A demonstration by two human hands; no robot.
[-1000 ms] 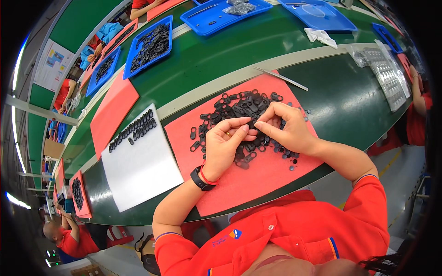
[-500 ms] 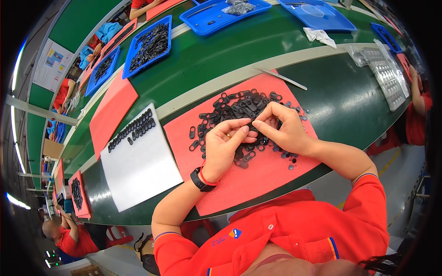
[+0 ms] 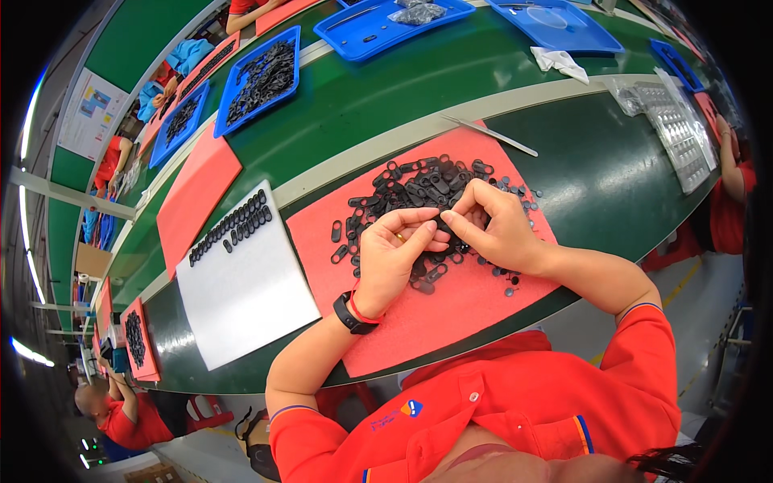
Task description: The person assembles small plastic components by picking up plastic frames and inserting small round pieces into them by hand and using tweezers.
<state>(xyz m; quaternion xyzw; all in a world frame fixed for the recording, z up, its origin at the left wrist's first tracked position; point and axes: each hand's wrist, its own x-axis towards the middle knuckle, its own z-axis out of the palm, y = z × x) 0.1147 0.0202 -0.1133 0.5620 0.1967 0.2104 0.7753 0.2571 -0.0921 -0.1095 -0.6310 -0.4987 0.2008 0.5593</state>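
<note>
Left hand (image 3: 394, 258): over the red mat (image 3: 451, 322) at the desk's (image 3: 612, 185) near edge, fingers curled shut, pinching a small black piece (image 3: 444, 228) at the fingertips.
Right hand (image 3: 495, 229): meeting the left, fingertips closed on that same piece.
Pile (image 3: 419, 189): and there's plenty left, a heap of black pieces just beyond the hands, strays along the mat.
White sheet (image 3: 250, 290): left of the mat, one short double row of pieces (image 3: 233, 225) laid out at its far edge, most of it bare.
Progress: early going, by the look of it.
</note>
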